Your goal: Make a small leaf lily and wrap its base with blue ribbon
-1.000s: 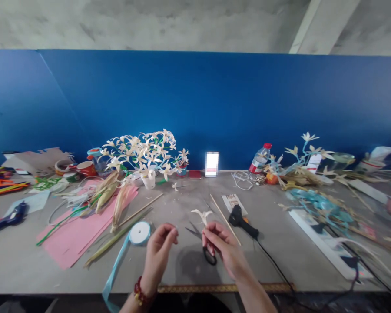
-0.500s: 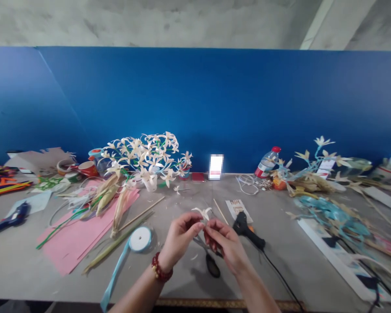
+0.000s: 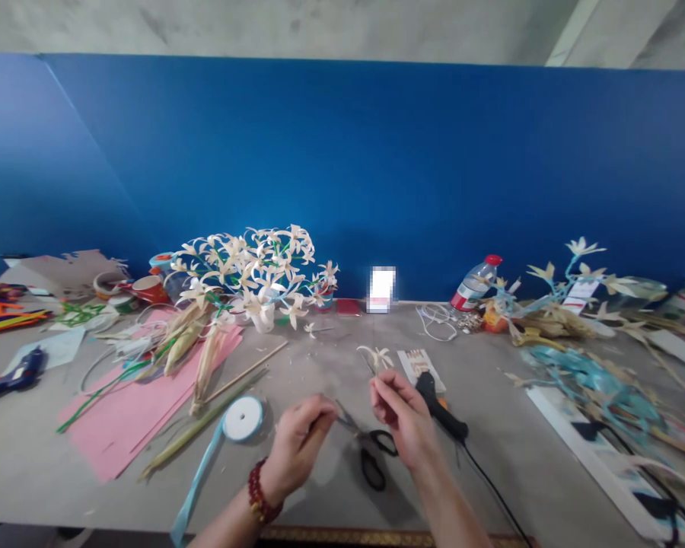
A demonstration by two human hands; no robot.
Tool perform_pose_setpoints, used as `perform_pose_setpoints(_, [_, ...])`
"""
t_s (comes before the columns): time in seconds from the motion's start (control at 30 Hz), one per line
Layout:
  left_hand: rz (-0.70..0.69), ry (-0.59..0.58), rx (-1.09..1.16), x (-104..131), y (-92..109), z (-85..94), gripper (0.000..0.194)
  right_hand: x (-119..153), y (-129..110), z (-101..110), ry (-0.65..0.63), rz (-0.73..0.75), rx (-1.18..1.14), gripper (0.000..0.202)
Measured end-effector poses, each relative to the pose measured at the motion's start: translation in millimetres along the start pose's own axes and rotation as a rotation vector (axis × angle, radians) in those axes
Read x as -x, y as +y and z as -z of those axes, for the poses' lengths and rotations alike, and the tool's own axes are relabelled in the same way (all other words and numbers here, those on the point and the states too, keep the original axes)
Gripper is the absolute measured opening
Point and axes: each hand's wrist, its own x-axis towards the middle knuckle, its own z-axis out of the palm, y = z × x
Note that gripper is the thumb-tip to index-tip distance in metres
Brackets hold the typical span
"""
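Note:
Pinched between the thumb and fingers of my right hand [image 3: 403, 418] is a small cream paper-like flower [image 3: 380, 356], its curled petals pointing up and away. My left hand [image 3: 304, 441], with a red bead bracelet on the wrist, is to the left and apart from it. Its fingers are curled together, and whatever they hold, if anything, is hidden. Black-handled scissors [image 3: 372, 469] lie on the table between the two hands, blades pointing up-left toward my left fingertips. A roll of light blue ribbon [image 3: 243, 418] lies left of my left hand.
A black glue gun [image 3: 448, 415] with a trailing cord lies right of my right hand. Many similar flowers [image 3: 251, 266] stand in a white cup at the back. Pink paper [image 3: 111, 438] is at left, a white power strip [image 3: 582, 457] at right. A bottle [image 3: 475, 285] leans near the blue wall.
My hands have moved apart: the left went down and left, off the flower. My right hand keeps the flower and has shifted slightly right. The scissors are now more exposed.

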Motion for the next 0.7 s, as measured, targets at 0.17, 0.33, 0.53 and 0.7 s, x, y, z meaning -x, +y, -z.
perform_pose_setpoints(0.17, [0.190, 0.297, -0.137, 27, -33, 69.6, 0.022, -10, -5, 25, 0.099, 0.057, -0.005, 0.030])
perform_pose_setpoints(0.33, [0.319, 0.695, -0.150, 42, -38, 147.4, 0.032, -15, -2, 43, 0.136, 0.063, -0.019, 0.028])
perform_pose_setpoints(0.53, [0.214, 0.197, -0.225, 24, -23, 108.3, 0.026, -15, -5, 35, 0.083, 0.032, -0.008, 0.026])
perform_pose_setpoints(0.7, [0.169, -0.225, -0.201, -24, 5, 25.2, 0.022, -11, -16, 18, -0.009, 0.003, 0.024, 0.027])
